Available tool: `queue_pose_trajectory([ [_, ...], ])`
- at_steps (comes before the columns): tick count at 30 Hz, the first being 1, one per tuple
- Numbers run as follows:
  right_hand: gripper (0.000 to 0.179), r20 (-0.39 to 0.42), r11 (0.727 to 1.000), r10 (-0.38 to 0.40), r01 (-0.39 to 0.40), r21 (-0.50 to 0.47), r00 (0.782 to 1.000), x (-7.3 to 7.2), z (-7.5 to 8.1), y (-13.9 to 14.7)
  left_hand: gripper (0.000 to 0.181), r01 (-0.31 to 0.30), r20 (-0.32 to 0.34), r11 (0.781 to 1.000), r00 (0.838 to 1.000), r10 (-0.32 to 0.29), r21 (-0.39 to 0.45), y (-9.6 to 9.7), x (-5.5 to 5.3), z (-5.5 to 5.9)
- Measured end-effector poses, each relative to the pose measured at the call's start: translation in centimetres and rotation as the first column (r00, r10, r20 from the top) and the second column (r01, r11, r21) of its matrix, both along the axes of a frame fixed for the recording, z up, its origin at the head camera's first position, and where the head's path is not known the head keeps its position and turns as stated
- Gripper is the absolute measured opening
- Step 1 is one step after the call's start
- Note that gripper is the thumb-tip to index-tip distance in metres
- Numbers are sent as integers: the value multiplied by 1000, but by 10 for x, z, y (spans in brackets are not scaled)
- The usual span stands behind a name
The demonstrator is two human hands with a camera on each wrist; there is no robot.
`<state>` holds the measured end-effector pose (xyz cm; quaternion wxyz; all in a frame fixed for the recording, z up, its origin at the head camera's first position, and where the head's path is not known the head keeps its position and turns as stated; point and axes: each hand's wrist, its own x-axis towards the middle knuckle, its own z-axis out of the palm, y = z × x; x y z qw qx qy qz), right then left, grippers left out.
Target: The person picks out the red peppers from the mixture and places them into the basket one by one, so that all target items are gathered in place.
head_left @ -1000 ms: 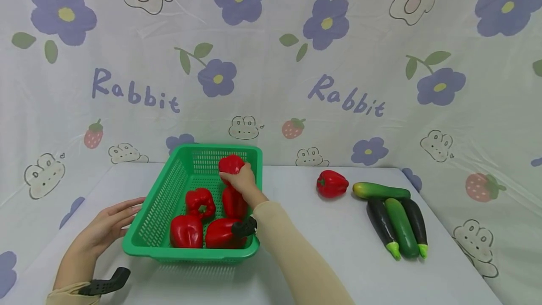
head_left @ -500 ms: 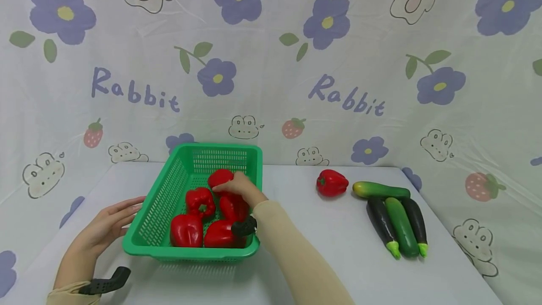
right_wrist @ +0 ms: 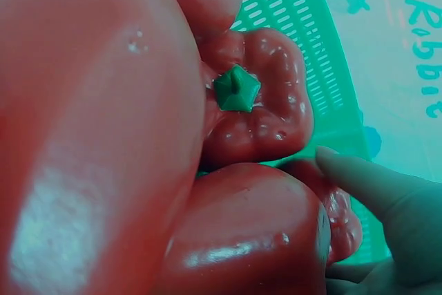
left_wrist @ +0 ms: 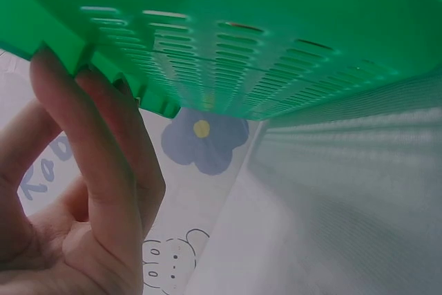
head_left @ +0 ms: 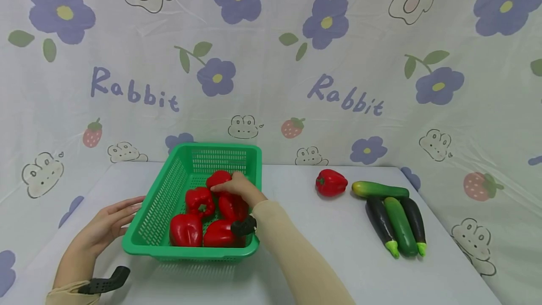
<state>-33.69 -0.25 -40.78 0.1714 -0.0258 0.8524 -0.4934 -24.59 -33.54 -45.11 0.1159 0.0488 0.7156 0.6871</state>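
Note:
My right hand [head_left: 242, 189] reaches into the green plastic basket [head_left: 191, 254] and holds a red bell pepper [head_left: 218, 178] low in its far part. The right wrist view shows the thumb [right_wrist: 366, 181] along one side of that pepper [right_wrist: 343, 226]; the other fingers are mostly hidden. Several more red bell peppers lie in the basket, one [head_left: 200, 201] with its stem end showing beside the held one. At the basket's left side is my left hand [head_left: 106, 227]. Its fingertips touch the rim from outside, fingers extended and slightly bent, as the left wrist view shows.
To the right on the white table lies another red bell pepper [head_left: 331, 183]. Beyond it are a green-yellow cucumber-shaped vegetable [head_left: 380, 189], two dark eggplants [head_left: 381, 222] and a dark green cucumber-shaped vegetable [head_left: 400, 226]. A patterned cloth [head_left: 271, 84] hangs behind the table.
My right hand has lowered the bell pepper further into the basket and slightly left. The pepper beneath the hand has shifted a little left. My left hand has stayed put.

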Motion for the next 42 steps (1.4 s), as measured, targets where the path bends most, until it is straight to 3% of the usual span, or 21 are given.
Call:
queue_pose_trajectory([
  [11,85,-118,996,-46,37,-80,992,-3,12,-1,26,-9,14,999,1000,10,-37,-1,-2,1],
  [26,88,-262,990,2,-39,-136,965,0,39,23,26,-10,19,1000,1000,10,-22,0,1,3],
  [42,89,-368,995,1,-37,-89,930,-2,42,62,26,13,16,1000,1000,-13,4,0,1,2],
])
